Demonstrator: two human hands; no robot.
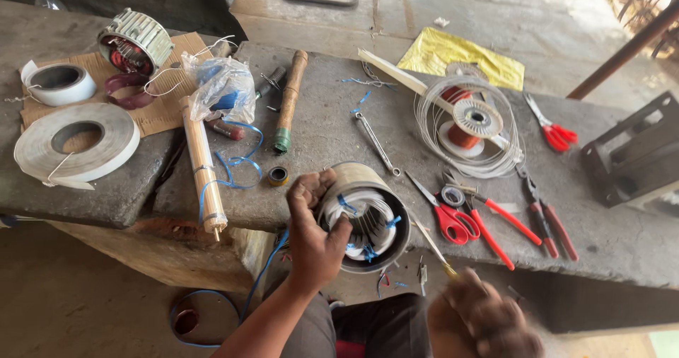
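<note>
My left hand grips the rim of a round metal motor stator held at the front edge of the stone bench. White wire windings tied with blue strips fill the stator's bore. My right hand is blurred at the lower right and holds a thin stick-like tool that points up toward the stator. Red-handled scissors lie just right of the stator.
Red pliers, more pliers, a coil of wire with a spool, a wrench, wooden rods, a plastic bag, white tape rolls, another stator and red snips lie on the bench.
</note>
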